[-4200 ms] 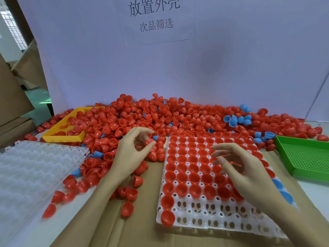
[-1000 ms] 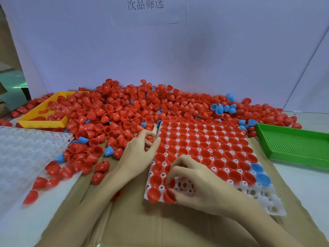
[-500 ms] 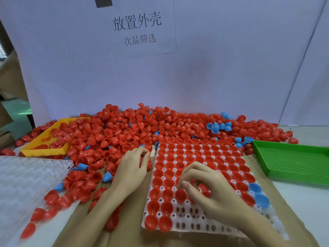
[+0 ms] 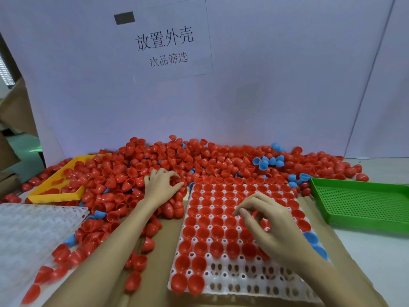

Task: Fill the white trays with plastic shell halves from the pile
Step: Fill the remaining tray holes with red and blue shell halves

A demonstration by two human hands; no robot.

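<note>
A worker's left hand (image 4: 162,185) has moved from the tray's edge back into the pile of red shell halves (image 4: 155,162), its fingers curled down among them; whether it grips one cannot be told. The right hand (image 4: 269,227), which was seating a shell near the tray's front a second ago, has lifted to hover over the middle rows, fingers loosely curled, holding nothing visible. That suggests one placement is done and the next pick is under way. The white tray (image 4: 254,286) on the cardboard is filled with red halves in most rows, a few blue shells (image 4: 311,238) on its right edge, the front rows mostly vacant. A second white tray (image 4: 33,229) at left holds none; the yellow tray (image 4: 55,196) holds some red halves; the green tray (image 4: 363,204) shows only bare mesh
</note>
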